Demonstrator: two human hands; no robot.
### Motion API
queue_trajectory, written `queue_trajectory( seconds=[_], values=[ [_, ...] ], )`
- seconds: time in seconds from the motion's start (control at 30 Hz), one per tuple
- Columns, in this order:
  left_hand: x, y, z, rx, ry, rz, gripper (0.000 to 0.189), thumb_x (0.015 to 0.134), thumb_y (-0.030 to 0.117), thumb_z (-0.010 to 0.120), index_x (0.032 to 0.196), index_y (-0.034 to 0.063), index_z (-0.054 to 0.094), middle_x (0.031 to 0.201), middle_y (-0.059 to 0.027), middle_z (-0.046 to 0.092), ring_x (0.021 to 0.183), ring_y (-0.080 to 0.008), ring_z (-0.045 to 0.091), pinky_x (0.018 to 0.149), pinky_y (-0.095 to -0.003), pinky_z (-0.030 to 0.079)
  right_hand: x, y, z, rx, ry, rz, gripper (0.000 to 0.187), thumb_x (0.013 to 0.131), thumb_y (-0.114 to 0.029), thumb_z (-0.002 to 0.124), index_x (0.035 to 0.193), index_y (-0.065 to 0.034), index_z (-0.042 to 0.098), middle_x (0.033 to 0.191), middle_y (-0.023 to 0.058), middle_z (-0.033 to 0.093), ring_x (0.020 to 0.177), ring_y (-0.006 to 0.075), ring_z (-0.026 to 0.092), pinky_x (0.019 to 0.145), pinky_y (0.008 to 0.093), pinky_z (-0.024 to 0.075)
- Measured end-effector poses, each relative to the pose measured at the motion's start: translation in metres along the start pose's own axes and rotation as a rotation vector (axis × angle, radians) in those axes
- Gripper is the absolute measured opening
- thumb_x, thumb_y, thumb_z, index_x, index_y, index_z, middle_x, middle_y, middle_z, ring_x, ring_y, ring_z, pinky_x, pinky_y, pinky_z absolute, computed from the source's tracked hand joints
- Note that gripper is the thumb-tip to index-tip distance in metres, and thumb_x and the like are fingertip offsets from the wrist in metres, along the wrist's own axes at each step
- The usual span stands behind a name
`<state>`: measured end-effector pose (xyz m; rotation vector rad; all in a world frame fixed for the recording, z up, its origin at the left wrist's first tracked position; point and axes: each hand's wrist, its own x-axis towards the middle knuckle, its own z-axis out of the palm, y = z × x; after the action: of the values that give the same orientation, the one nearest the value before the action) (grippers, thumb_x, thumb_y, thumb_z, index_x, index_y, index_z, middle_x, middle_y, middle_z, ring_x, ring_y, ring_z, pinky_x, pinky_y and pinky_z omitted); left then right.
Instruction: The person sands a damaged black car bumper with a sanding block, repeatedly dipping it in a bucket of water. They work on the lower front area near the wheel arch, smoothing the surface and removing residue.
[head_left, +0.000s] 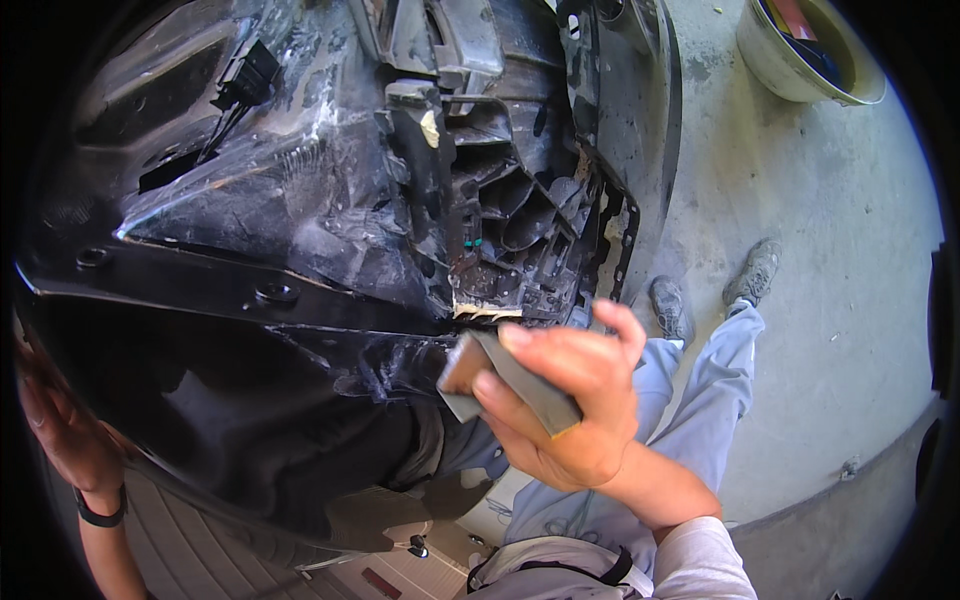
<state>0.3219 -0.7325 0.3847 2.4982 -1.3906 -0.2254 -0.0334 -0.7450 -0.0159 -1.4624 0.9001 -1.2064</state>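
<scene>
A glossy black car body panel (247, 397) curves across the left and lower middle. Pinched between the thumb and fingers of my right hand (585, 405) is a piece of grey sandpaper (529, 394), folded, with a brownish inner face. Its left end is beside a scuffed, whitish patch (382, 367) on the panel; whether it touches there I cannot tell. At the far left, my left hand (75, 442) lies against the panel's outer edge, with a dark wristband (101, 510) below it. Nothing shows in that hand, though its fingertips are dim.
Above the panel is an opened, dusty car body structure (322, 187) with ribbed black plastic parts (517, 202) and a black connector (247, 75) on wires. A bucket (780, 67) stands on the concrete floor (825, 247) at upper right. My shoes (754, 270) are to the right.
</scene>
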Motion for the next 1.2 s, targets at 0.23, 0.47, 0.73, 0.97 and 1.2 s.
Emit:
queue_trajectory(
  seconds=[0.23, 0.47, 0.73, 0.97, 1.2],
  values=[
    [0.006, -0.002, -0.016, 0.057, -0.169, -0.033, 0.075, 0.115, 0.053, 0.032, 0.166, -0.0013, 0.037, 0.162, -0.0196, 0.053, 0.151, -0.0337, 0.052, 0.125, -0.0464, 0.041, 0.001, -0.001, -0.005, 0.015, -0.079, -0.018, 0.045, 0.071, -0.008, 0.093, 0.114, -0.0162, 0.083, 0.126, 0.0081, 0.075, 0.104, 0.0242, 0.070, 0.112, 0.0559, 0.0384],
    [0.001, 0.004, -0.002, -0.127, 0.071, -0.100, 0.067, 0.119, 0.049, 0.028, 0.172, 0.0074, 0.030, 0.171, -0.0128, 0.045, 0.156, -0.0263, 0.046, 0.129, -0.0436, 0.038, 0.002, -0.003, 0.000, -0.011, -0.069, -0.031, 0.031, 0.072, -0.019, 0.093, 0.101, -0.0115, 0.084, 0.126, 0.0059, 0.078, 0.107, 0.0227, 0.070, 0.109, 0.0584, 0.0396],
    [-0.001, 0.003, -0.009, -0.071, 0.054, -0.047, 0.070, 0.118, 0.050, 0.029, 0.173, 0.0065, 0.026, 0.172, -0.0132, 0.044, 0.159, -0.0258, 0.043, 0.131, -0.0428, 0.035, 0.007, -0.006, 0.000, -0.052, -0.029, -0.087, 0.033, 0.066, -0.020, 0.092, 0.097, -0.0135, 0.085, 0.120, 0.0034, 0.080, 0.103, 0.0213, 0.071, 0.107, 0.0583, 0.0405],
    [-0.001, 0.005, -0.007, -0.006, -0.186, 0.008, 0.070, 0.118, 0.050, 0.030, 0.173, 0.0074, 0.026, 0.171, -0.0130, 0.044, 0.159, -0.0247, 0.042, 0.129, -0.0424, 0.035, 0.008, -0.001, 0.006, -0.044, 0.016, -0.103, 0.014, 0.072, -0.028, 0.075, 0.079, -0.0158, 0.076, 0.123, 0.0074, 0.082, 0.108, 0.0211, 0.072, 0.109, 0.0558, 0.0361],
    [-0.006, -0.006, -0.005, -0.033, -0.085, 0.019, 0.070, 0.118, 0.051, 0.031, 0.173, 0.0088, 0.027, 0.175, -0.0127, 0.038, 0.162, -0.0260, 0.038, 0.131, -0.0444, 0.032, 0.006, 0.008, -0.004, -0.078, -0.020, -0.134, 0.015, 0.071, -0.027, 0.077, 0.081, -0.0153, 0.077, 0.126, 0.0076, 0.080, 0.107, 0.0206, 0.072, 0.110, 0.0559, 0.0355]
  ],
)
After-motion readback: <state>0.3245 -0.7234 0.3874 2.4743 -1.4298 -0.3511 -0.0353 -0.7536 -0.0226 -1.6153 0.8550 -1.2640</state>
